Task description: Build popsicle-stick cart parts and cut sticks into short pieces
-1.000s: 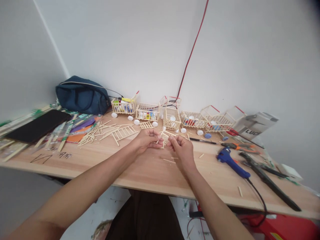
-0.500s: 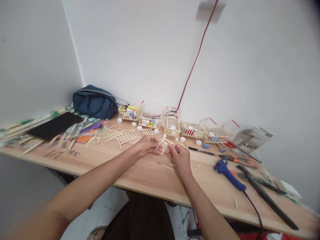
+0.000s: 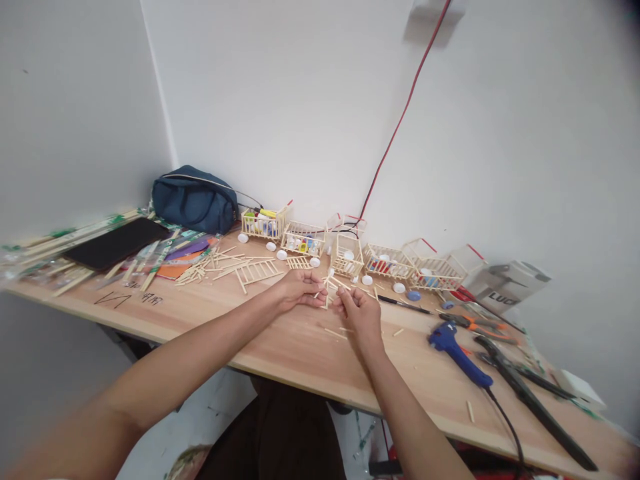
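Observation:
My left hand (image 3: 299, 289) and my right hand (image 3: 359, 309) meet over the middle of the wooden table (image 3: 280, 340). Both pinch a small frame of thin wooden sticks (image 3: 329, 287) held just above the tabletop. The fingers of each hand are curled around the sticks. Loose short sticks (image 3: 334, 332) lie on the table just in front of my hands. Behind them stands a row of several small stick-built carts (image 3: 345, 252) with white wheels along the wall.
A blue glue gun (image 3: 457, 344) with a black cord lies to the right, beside pliers (image 3: 473, 323) and long black cutters (image 3: 535, 403). A dark blue bag (image 3: 195, 199) sits at the back left. Stick bundles, ladder-like panels (image 3: 255, 272) and a black slab (image 3: 116, 242) cover the left side.
The view has swung up and to the left, so the table sits lower in the picture. My hands stay together on the stick frame, barely shifting.

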A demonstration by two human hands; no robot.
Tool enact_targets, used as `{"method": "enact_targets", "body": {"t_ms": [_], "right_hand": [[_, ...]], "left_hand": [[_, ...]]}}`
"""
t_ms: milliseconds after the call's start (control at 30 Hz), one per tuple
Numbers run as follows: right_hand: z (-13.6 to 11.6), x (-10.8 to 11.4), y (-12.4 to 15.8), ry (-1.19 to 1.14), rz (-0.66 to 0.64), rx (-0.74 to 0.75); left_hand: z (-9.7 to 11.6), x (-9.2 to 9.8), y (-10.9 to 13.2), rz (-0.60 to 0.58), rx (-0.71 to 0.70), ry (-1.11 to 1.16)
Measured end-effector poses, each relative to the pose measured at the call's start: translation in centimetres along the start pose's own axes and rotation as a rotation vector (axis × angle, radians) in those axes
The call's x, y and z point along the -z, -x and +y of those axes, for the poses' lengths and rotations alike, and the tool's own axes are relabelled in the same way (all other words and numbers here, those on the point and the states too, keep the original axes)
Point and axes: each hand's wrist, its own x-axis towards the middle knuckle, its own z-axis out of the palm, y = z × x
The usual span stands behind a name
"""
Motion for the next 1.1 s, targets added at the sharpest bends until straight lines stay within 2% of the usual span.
{"method": "enact_targets", "body": {"t_ms": [433, 767, 1100], "right_hand": [[0.68, -0.2, -0.23, -0.041, 0.001, -0.03], [-0.18, -0.23, 0.08, -0.087, 0.001, -0.044], [0.18, -0.16, -0.08, -0.09, 0.003, -0.039]], "left_hand": [[0.18, -0.45, 0.31, 0.012, -0.011, 0.014], [0.19, -0.37, 0.38, 0.021, -0.017, 0.029], [0.2, -0.29, 0.34, 0.019, -0.013, 0.015]]}}
